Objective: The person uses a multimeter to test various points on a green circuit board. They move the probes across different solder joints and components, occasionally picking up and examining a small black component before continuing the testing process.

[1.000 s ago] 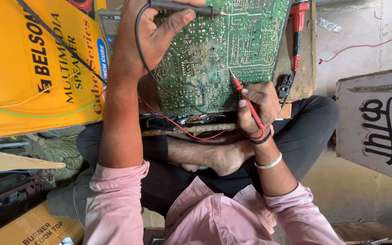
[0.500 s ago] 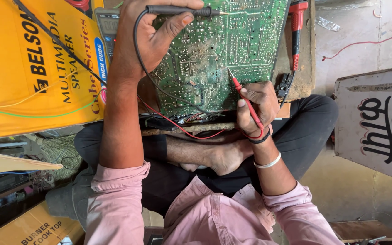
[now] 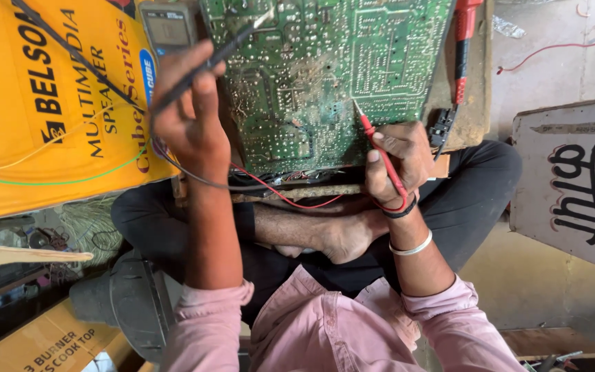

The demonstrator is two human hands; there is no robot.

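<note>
Circuit board (image 3: 325,76) has come closer as I watch; left hand (image 3: 187,124) now grips the black probe (image 3: 201,72), right hand (image 3: 397,162) pinches the red probe (image 3: 379,148), seemingly touching solder.

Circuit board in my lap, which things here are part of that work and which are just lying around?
In use: circuit board, red probe in right hand, black probe in left hand, meter.

Lying about: yellow box, red screwdriver, grey board.

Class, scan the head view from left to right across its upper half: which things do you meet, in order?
Yellow box → left hand with black probe → green circuit board → right hand with red probe → grey board.
</note>
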